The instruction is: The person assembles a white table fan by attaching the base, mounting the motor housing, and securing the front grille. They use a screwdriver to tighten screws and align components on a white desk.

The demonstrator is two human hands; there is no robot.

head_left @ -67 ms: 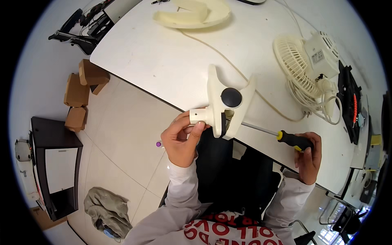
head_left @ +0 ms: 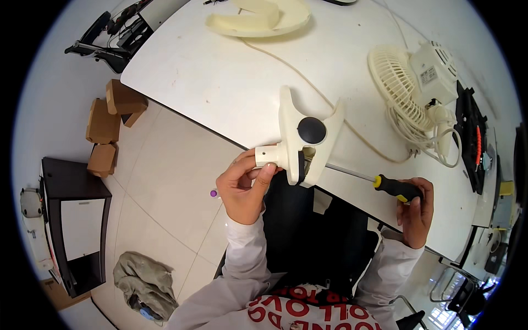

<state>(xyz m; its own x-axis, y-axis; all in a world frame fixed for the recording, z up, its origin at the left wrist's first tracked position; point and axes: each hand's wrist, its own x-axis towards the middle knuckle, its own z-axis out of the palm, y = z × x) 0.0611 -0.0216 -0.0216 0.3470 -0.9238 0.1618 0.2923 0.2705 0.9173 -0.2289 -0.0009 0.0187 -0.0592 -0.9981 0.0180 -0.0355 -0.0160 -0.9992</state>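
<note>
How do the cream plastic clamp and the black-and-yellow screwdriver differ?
The cream plastic clamp is broad and forked; the black-and-yellow screwdriver is slim. The clamp bears a round dark disc; the screwdriver has a metal shaft. The left hand grips the clamp's stub, the right hand the screwdriver's handle. Both are held.

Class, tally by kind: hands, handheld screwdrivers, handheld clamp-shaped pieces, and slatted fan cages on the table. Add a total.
Hands: 2 (left hand, right hand)
Handheld screwdriver: 1
Handheld cream clamp-shaped piece: 1
Slatted fan cage: 1
Total: 5
</note>
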